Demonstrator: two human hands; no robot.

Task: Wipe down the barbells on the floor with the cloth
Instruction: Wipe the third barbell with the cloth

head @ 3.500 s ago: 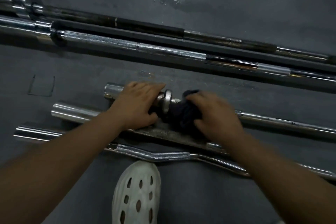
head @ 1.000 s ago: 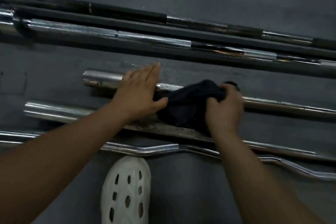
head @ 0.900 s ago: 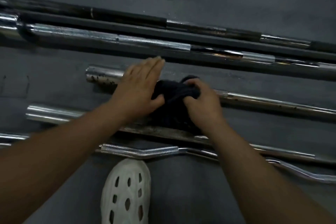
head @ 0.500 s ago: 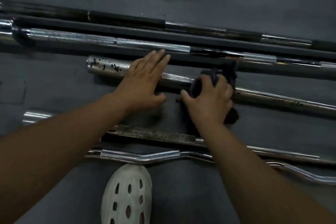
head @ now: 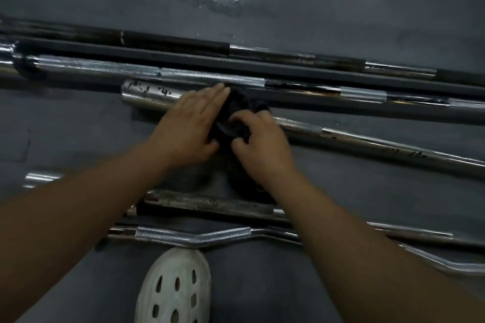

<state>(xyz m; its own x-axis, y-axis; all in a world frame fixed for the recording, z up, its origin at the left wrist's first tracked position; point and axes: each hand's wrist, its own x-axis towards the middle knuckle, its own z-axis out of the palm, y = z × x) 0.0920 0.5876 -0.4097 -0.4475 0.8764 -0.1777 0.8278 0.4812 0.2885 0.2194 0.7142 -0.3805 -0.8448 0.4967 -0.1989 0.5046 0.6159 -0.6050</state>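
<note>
In the middle of the frame, the dark cloth (head: 236, 113) was bunched over a spotted chrome barbell (head: 367, 139) lying on the grey floor (head: 341, 2). The right hand (head: 262, 141) gripped the cloth with curled fingers, holding it against the shaft just right of the thick sleeve. The left hand (head: 189, 128) lay flat on that sleeve, fingers straight and together, fingertips touching the cloth. A long knurled bar (head: 210, 77) lay just above. A rusty bar (head: 210, 203) and a curl bar (head: 194, 236) lay below, near a white perforated shoe (head: 175, 288).
</note>
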